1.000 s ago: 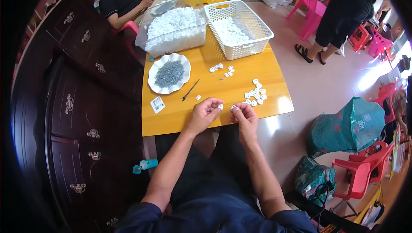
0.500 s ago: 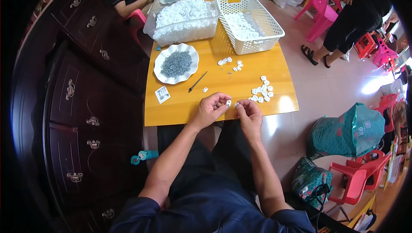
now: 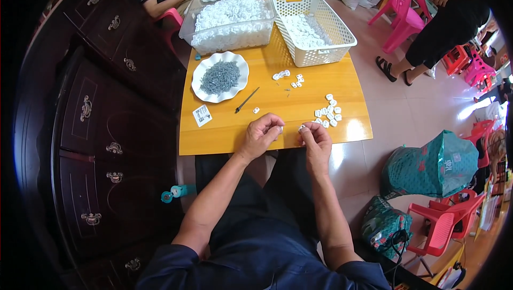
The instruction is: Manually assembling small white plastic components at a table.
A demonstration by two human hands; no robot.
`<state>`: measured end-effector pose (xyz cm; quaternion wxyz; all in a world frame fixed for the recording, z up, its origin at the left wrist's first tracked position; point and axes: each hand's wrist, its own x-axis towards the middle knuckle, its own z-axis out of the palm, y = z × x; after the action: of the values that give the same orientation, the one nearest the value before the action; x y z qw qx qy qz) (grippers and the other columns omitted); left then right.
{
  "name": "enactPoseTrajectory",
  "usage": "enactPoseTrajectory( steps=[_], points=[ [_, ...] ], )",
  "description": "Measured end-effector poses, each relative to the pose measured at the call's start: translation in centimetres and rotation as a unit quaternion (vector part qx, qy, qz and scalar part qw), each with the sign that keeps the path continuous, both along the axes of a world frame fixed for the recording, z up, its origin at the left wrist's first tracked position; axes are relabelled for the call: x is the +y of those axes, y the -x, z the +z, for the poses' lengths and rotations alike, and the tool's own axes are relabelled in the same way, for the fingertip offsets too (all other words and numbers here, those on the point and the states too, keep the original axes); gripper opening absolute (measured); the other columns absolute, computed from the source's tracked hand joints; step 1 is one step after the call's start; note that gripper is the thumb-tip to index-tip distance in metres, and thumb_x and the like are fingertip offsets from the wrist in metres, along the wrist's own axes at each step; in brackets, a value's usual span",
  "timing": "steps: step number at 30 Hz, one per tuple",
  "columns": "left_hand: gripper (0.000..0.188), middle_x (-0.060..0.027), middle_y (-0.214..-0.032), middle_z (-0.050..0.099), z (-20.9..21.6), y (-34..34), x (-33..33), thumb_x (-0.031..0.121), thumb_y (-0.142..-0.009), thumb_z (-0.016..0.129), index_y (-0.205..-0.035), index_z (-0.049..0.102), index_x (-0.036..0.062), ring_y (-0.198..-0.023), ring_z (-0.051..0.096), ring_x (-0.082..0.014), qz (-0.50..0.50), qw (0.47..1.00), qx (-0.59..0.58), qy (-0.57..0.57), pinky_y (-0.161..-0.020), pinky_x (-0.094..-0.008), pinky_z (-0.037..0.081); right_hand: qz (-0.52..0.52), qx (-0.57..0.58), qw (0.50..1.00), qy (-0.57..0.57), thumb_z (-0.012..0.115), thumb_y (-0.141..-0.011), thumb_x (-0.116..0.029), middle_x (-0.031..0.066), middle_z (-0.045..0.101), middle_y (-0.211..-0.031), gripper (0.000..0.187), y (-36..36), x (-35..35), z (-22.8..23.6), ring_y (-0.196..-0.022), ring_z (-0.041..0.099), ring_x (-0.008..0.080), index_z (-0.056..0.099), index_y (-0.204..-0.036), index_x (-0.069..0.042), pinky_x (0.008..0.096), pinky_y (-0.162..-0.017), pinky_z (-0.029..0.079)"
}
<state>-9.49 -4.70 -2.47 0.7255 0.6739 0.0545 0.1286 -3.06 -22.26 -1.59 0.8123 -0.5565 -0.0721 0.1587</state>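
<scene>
White plastic clip [image 3: 302,127], likely light, stiff and easy to drop, sits pinched in the right hand [image 3: 315,136] fingertips, while the left hand [image 3: 262,135] pinches another small piece [image 3: 280,128], best gripped by its edges.

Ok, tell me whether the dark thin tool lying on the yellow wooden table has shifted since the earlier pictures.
No. The dark thin tool lies in the same spot beside the white scalloped plate; only the camera view moved.

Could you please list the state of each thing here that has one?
Left hand: closed on a small white piece.
Right hand: pinching a small white piece.
Plate: holds grey pins.
Clear tub: full of white pieces.
Basket: partly filled.
Tool: lying flat, untouched.
</scene>
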Motion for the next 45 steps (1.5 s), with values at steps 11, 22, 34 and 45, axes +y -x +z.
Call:
enactPoseTrajectory(
  steps=[11, 22, 34, 45],
  points=[
    [0.013, 0.0001, -0.084, 0.066, 1.0, 0.2, -0.5, 0.010, -0.100, 0.063, -0.110, 0.064, 0.0011, -0.071, 0.059, -0.0045, 0.011, 0.999, 0.018, -0.045, -0.065, -0.0201, 0.049, 0.000, 0.014, 1.000, -0.013, 0.067, -0.097, -0.006, -0.0006, 0.065, -0.090, 0.009, 0.0, 0.1, 0.0, -0.077, 0.059, 0.0070, 0.065, -0.105, -0.002, 0.0221, -0.072, 0.049],
    [0.012, -0.0008, -0.082, 0.066, 1.2, 0.3, -1.0, 0.006, -0.098, 0.063, -0.109, 0.064, 0.0014, -0.069, 0.059, -0.0043, 0.040, 0.996, 0.001, -0.076, -0.063, -0.0214, 0.050, 0.007, 0.019, 0.999, -0.025, 0.066, -0.098, -0.007, 0.0004, 0.065, -0.090, 0.010, 0.2, 0.1, 0.0, -0.077, 0.059, 0.0073, 0.064, -0.106, -0.001, 0.0223, -0.071, 0.049],
    [0.025, 0.0002, -0.087, 0.067, 0.6, 0.2, -0.7, 0.001, -0.092, 0.070, -0.117, 0.064, -0.0002, -0.073, 0.059, -0.0031, 0.006, 0.997, -0.001, -0.083, -0.068, -0.0203, 0.051, 0.021, -0.018, 0.999, 0.037, 0.066, -0.098, -0.006, -0.0004, 0.064, -0.089, 0.010, 0.7, 0.4, 0.5, -0.076, 0.058, 0.0065, 0.064, -0.106, 0.000, 0.0215, -0.068, 0.049],
    [0.025, 0.0009, -0.094, 0.069, 0.5, 0.4, -0.4, 0.001, -0.095, 0.068, -0.120, 0.065, 0.0006, -0.080, 0.061, -0.0031, -0.017, 0.996, -0.017, -0.092, -0.074, -0.0196, 0.051, 0.032, -0.043, 0.993, 0.107, 0.065, -0.098, -0.005, 0.0008, 0.066, -0.089, 0.009, 0.8, 0.6, 0.5, -0.075, 0.060, 0.0069, 0.065, -0.106, 0.000, 0.0213, -0.069, 0.049]
  ],
)
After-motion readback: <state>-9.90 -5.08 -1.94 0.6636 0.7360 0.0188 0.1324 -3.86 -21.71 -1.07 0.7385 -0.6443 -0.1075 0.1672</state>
